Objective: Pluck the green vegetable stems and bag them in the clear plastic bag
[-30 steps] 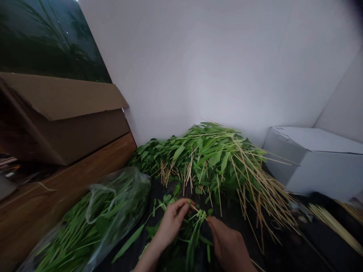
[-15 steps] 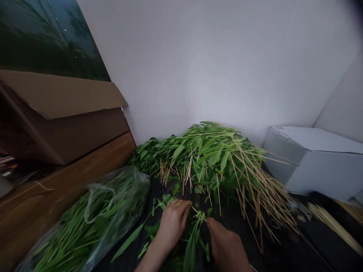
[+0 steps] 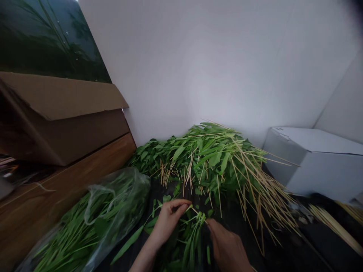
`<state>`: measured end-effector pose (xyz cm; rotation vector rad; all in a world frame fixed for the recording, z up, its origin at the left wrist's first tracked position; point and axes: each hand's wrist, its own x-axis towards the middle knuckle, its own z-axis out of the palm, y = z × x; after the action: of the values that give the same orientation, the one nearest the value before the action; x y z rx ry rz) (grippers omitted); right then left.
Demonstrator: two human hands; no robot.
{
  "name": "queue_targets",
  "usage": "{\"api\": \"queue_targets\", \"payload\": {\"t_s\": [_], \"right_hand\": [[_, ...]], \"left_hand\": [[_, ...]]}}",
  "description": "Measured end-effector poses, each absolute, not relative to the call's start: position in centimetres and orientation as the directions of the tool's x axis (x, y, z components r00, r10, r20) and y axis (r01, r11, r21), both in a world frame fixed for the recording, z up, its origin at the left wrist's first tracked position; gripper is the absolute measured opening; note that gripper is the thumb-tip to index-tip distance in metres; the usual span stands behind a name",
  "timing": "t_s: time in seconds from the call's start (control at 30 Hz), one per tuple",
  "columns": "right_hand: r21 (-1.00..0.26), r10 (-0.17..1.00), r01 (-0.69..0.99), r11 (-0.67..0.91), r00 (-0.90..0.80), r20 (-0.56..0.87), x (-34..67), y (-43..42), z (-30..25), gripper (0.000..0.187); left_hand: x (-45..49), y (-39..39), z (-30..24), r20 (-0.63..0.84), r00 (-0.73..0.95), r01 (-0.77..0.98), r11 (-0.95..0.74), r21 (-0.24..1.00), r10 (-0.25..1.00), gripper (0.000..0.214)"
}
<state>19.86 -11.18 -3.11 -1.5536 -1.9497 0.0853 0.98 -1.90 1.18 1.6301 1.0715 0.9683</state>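
Note:
Between my hands runs a thin bamboo skewer (image 3: 194, 209), with a bunch of leafy green stems (image 3: 200, 217) threaded on it and the leaves hanging down. My left hand (image 3: 168, 221) pinches the skewer's far end between thumb and forefinger. On the other side of the bunch, my right hand (image 3: 228, 245) is closed round the skewer; its fingertips are partly hidden. Behind them, a large heap of skewered greens (image 3: 204, 151) lies against the wall, many bare skewer ends (image 3: 263, 185) pointing to the right and front. Loose leaves (image 3: 130, 243) lie around my left wrist.
A clear plastic bag (image 3: 138, 185) full of greens lies at the left, beside a wooden ledge (image 3: 113, 155) bearing an open cardboard box (image 3: 82, 132). A white box (image 3: 326, 166) stands at the right, with more bare skewers (image 3: 334, 224) in front of it.
My left hand has shifted slightly left and its fingers have opened out a little while staying at the skewer's end. My right hand stays nearly in place; the bunch's leaves have swung slightly.

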Motion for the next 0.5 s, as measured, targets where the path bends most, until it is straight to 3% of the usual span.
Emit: {"api": "queue_targets", "payload": {"t_s": [0.5], "right_hand": [[-0.338, 0.849, 0.871, 0.357, -0.151, 0.507, 19.79, -11.34, -2.97, 0.027]], "left_hand": [[0.35, -1.72, 0.81, -0.006, 0.415, 0.123, -0.049, 0.991, 0.910, 0.029]]}}
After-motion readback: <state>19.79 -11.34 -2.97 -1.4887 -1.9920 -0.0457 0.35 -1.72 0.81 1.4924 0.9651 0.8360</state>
